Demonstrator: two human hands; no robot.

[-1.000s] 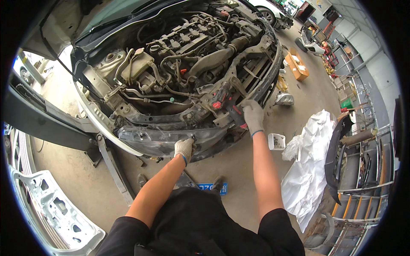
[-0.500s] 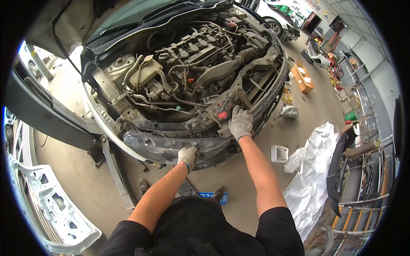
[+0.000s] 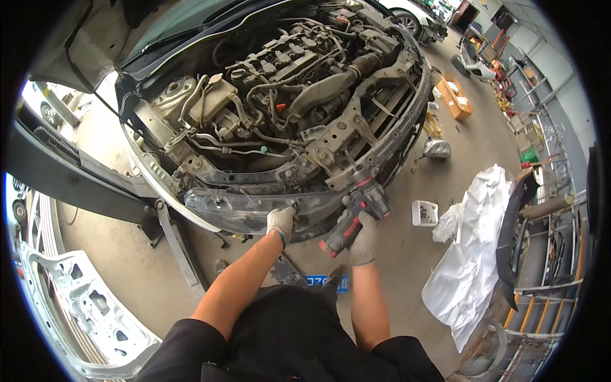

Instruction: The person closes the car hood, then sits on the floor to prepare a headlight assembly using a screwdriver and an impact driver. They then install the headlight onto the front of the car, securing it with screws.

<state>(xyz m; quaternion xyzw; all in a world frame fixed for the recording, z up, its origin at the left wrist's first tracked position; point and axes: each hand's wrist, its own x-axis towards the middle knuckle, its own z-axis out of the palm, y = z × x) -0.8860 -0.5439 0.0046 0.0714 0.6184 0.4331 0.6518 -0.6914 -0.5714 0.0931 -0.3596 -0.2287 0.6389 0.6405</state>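
Observation:
My right hand (image 3: 364, 240), in a pale knitted glove, grips the handle of a black and red cordless power driver (image 3: 374, 196). It holds the tool in front of the car's front crossmember. My left hand (image 3: 281, 221), gloved alike, is closed at the dark, shiny front panel (image 3: 238, 205). A small dark bit shows at its fingertips, too small to name. Beyond both hands lies the exposed, dusty engine bay (image 3: 280, 95) with its hood raised.
A dark lift arm (image 3: 95, 184) crosses on the left above a white door panel (image 3: 95, 305). On the right floor are a small white bin (image 3: 424, 213), white sheeting (image 3: 468, 254), a headlamp (image 3: 436, 149) and a cardboard box (image 3: 454, 97). A blue plate (image 3: 328, 282) lies by my feet.
My right hand has picked up the power driver from the car's front crossmember and drawn it back toward me. My left hand stays at the front panel.

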